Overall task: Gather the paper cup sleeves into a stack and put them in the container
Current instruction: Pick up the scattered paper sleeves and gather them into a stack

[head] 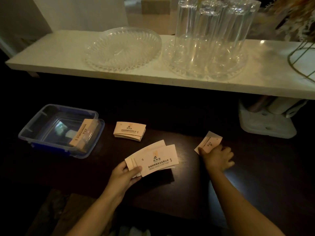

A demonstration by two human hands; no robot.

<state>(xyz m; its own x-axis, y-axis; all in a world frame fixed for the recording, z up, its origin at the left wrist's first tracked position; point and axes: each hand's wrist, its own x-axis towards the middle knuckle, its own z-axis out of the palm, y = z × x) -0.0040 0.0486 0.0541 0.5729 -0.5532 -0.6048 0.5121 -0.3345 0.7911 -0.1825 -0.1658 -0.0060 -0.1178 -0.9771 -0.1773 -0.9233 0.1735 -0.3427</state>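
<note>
At the far left of the dark desk [187,193], the clear rectangular plastic container with a blue rim [56,132] is sitting open, already holding some pale peach paper cup sleeves [81,135] leaning against its right wall. Just right of it, a small neat pile of flattened sleeves [129,132] is lying on the desk, apart from both hands. Nearer, the left hand [126,174] is gripping a fanned bunch of printed sleeves [153,159] by its left end, thumb on top. Farther right, the right hand [217,157] is pressing down on a single loose sleeve [208,142], fingers closing on its near edge. The gathering step appears to be under way; the next move likely calls for lifting that sleeve onto the fanned bunch and squaring the edges.
</note>
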